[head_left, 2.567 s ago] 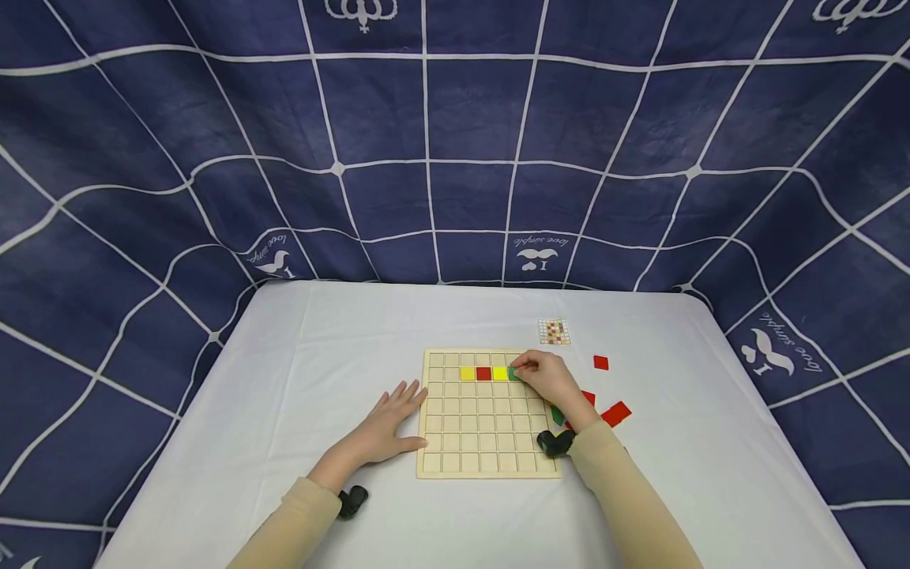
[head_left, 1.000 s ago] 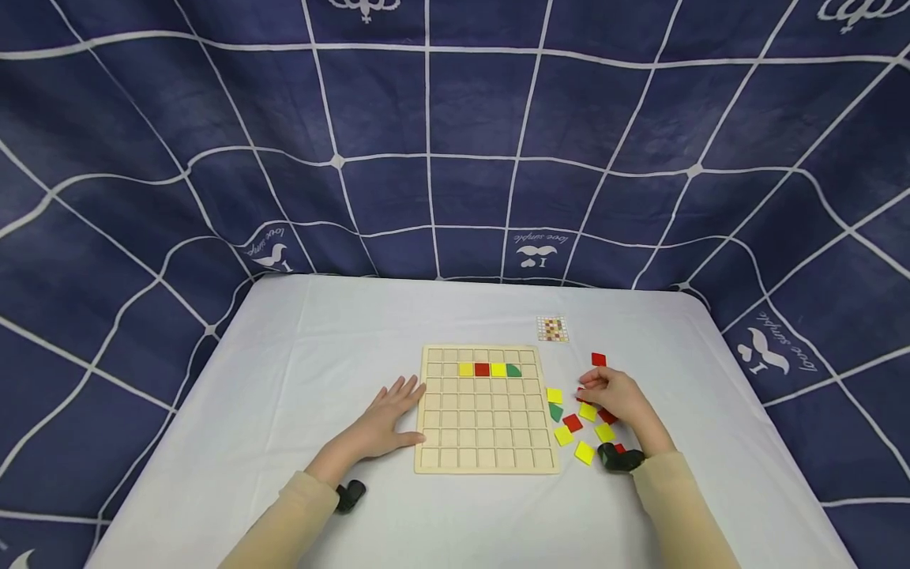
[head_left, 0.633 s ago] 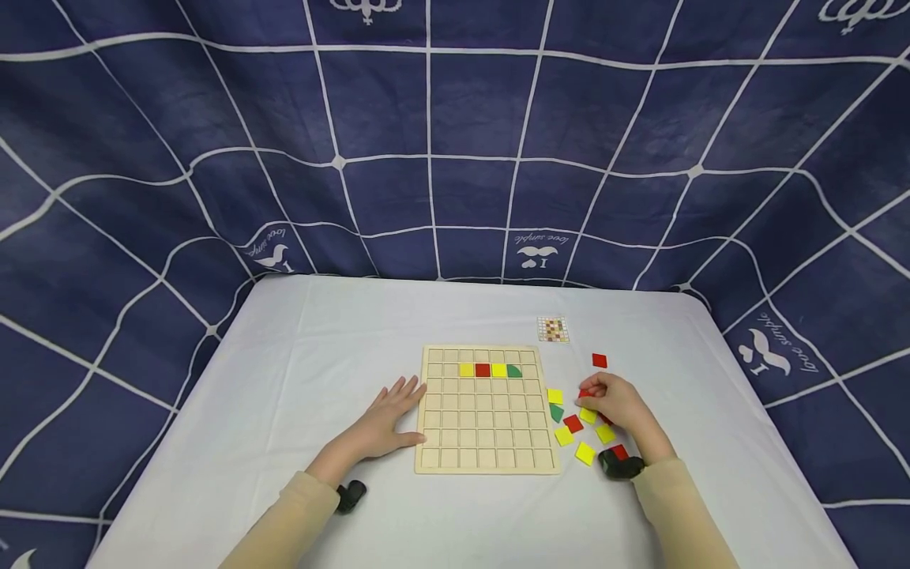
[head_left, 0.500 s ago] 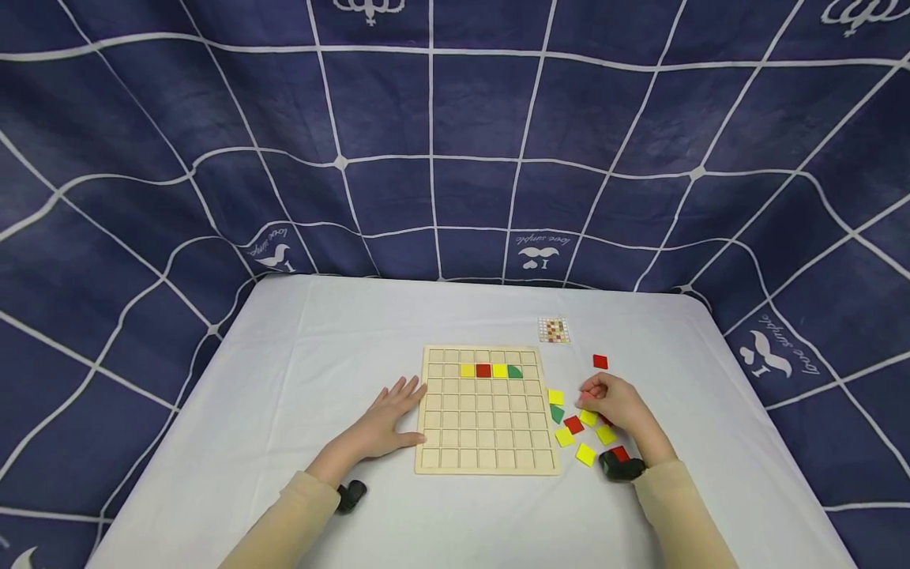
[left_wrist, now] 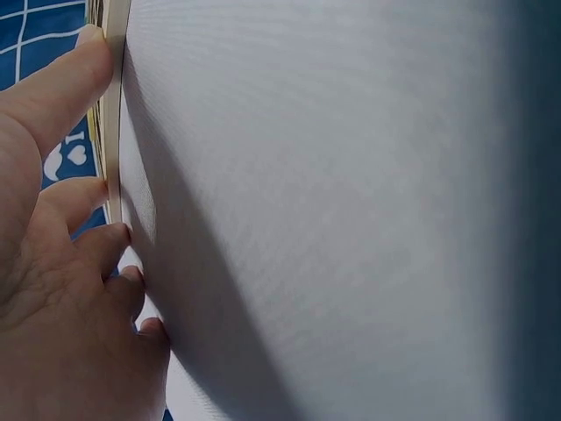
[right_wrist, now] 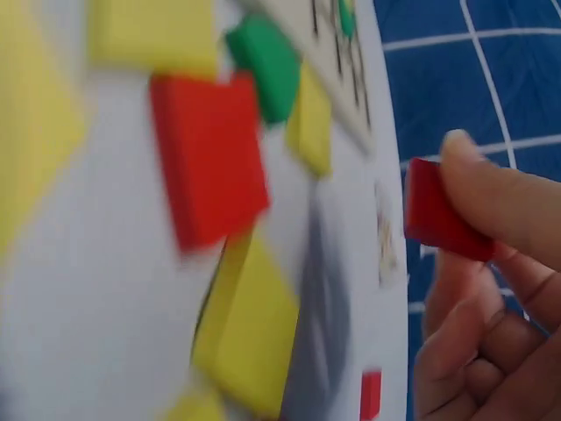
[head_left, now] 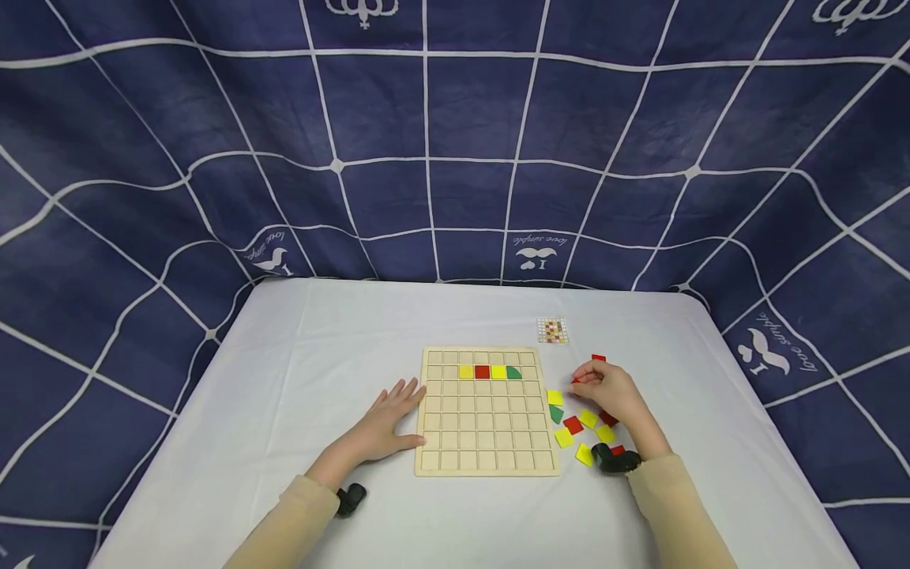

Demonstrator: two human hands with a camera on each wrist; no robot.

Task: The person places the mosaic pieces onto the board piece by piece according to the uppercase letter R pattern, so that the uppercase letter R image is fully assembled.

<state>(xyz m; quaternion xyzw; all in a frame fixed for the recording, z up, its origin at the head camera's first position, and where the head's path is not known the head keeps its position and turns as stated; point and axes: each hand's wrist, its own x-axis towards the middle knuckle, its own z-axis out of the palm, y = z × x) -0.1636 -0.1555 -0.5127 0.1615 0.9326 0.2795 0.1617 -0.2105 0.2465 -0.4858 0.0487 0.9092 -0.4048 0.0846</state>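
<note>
Pinched between the thumb and fingers of my right hand (head_left: 610,390) is a red square tile (right_wrist: 434,210), lifted off the table in the right wrist view. My left hand (head_left: 384,423) lies spread, with its thumb and fingertips against the left edge of the wooden grid board (head_left: 483,427). In the board's second row sit a yellow tile (head_left: 466,371), a red tile (head_left: 482,372), another yellow tile (head_left: 498,372) and a green quarter-round tile (head_left: 513,372). Loose yellow and red tiles and a green piece (head_left: 556,414) lie between the board and my right wrist.
A small printed pattern card (head_left: 552,330) lies behind the board's right corner. Another red tile (head_left: 599,358) shows just past my right hand. The white-covered table (head_left: 355,316) ends at a dark blue curtain (head_left: 469,197) with white lines.
My right hand left the green piece in the board's second row, moved right to the loose tiles and picked up a red one. It now shifts slightly left with it. My left hand stayed put.
</note>
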